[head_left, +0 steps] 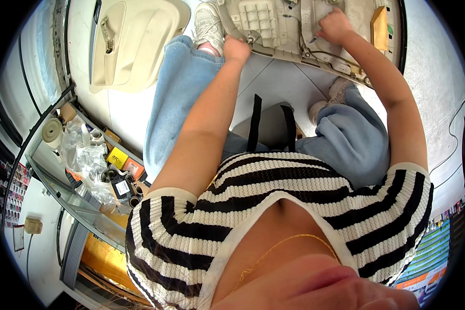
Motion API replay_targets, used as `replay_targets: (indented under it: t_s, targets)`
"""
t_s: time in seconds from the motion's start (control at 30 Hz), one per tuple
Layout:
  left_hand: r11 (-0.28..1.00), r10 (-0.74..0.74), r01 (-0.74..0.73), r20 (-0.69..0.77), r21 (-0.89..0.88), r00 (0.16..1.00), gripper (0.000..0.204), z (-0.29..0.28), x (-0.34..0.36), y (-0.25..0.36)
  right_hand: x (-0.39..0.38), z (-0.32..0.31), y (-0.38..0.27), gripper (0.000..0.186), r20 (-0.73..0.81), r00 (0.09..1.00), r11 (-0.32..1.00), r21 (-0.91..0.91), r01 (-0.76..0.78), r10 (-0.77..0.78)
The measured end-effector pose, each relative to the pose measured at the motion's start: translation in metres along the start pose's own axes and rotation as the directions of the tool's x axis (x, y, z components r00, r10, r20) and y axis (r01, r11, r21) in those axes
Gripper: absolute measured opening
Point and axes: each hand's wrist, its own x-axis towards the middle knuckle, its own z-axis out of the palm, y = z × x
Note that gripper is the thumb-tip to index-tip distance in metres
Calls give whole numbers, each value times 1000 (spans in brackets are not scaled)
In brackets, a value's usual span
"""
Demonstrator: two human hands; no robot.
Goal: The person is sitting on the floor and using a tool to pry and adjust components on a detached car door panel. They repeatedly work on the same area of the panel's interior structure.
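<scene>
A beige car door panel [289,54] lies with its inner side up at the far end, showing ribs, clips and cables. My left hand [236,49] is closed round its near left edge, beside a round fitting [252,39]. Over the panel's middle, my right hand [336,27] is closed with its fingers bent down. A small, thin dark tip shows just below those fingers; what they hold, if anything, I cannot make out. A dark cable [328,53] runs along the panel under my right wrist. A yellowish strip [380,28] sits at the panel's right side.
A second beige door panel [139,41] lies on the tiled floor [274,72] at the far left. Near my left side stands a glass case [72,199] holding plastic bags, boxes and a roll of tape. My shoe [209,23] is beside the first panel.
</scene>
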Motion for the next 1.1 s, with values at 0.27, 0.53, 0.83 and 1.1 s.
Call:
replay_targets:
  t_s: [0.27, 0.53, 0.83, 1.1]
  targets:
    - [1000, 19, -19, 29, 23, 999, 32, 0, -1, -3, -6, 13, -2, 41, 43, 998, 994, 99, -40, 36]
    - [1000, 0, 0, 5, 24, 1000, 31, 2, 1, -3, -3, 20, -1, 45, 65, 996, 995, 81, -64, 59]
    - [1000, 26, -26, 11, 1, 1000, 31, 2, 2, -4, -4, 10, -1, 44, 70, 995, 988, 129, -81, 72]
    - [999, 34, -34, 17, 18, 999, 32, 3, 4, -7, -11, 14, -3, 43, -21, 997, 989, 135, -65, 69]
